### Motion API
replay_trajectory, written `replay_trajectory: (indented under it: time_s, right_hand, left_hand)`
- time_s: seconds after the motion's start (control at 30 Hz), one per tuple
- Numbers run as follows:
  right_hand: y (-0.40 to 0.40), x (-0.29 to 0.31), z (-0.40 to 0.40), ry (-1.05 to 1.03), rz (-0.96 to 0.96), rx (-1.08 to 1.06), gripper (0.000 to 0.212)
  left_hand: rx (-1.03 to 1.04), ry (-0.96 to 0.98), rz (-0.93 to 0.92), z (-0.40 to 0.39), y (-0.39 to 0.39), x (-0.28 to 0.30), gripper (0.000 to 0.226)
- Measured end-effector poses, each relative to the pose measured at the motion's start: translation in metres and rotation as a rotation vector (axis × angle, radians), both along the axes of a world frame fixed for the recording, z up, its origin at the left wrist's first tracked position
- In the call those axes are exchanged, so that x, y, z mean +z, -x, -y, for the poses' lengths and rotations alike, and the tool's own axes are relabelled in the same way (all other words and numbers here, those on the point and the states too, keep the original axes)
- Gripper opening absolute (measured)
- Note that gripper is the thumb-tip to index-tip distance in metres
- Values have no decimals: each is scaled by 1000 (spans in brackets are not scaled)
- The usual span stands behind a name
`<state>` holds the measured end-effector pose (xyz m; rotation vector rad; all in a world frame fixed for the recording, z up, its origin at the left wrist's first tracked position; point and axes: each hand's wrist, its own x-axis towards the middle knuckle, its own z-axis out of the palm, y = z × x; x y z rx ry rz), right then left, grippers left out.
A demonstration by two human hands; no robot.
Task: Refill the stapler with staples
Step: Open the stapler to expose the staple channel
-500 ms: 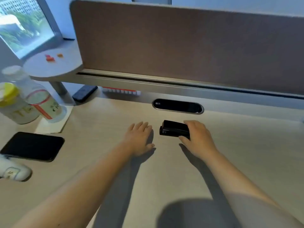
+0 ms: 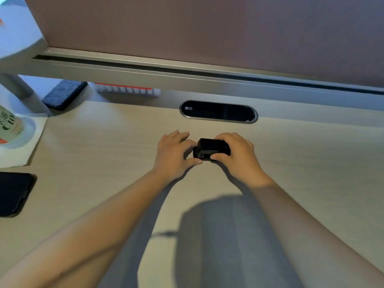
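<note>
Head view: right hand (image 2: pixel 236 154) grips stapler (image 2: pixel 209 149); phone (image 2: pixel 12 194) far left.

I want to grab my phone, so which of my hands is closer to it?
Left. Your left hand lies toward the phone's side of the desk, though well apart from it. Your right hand is farther off, wrapped around the stapler.

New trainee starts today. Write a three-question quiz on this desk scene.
1. True or false: the stapler lies open with staples showing.
2. Which of the hands grips the stapler? A. left hand B. right hand
3. What dark flat thing lies at the desk's left edge?

Key: 1. False: it looks shut, no staples in sight. 2. B; the left only touches its end. 3. A phone.
</note>
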<state>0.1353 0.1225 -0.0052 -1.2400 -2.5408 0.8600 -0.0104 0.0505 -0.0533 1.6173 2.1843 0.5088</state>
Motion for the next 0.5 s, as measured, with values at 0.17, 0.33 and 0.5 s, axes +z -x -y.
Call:
replay_trajectory:
  time_s: [0.17,0.33,0.5]
  right_hand:
    - [-4,-1,5,61,-25,26,23]
    - [-15,8,10,223,-262,-41,25]
    - [-29,9,18,236,-426,-186,25]
  left_hand:
    - [7,-31,49,8,-6,1,44]
    - [-19,-39,55,15,-10,1,41]
    - [-49,-30,12,17,-10,2,41]
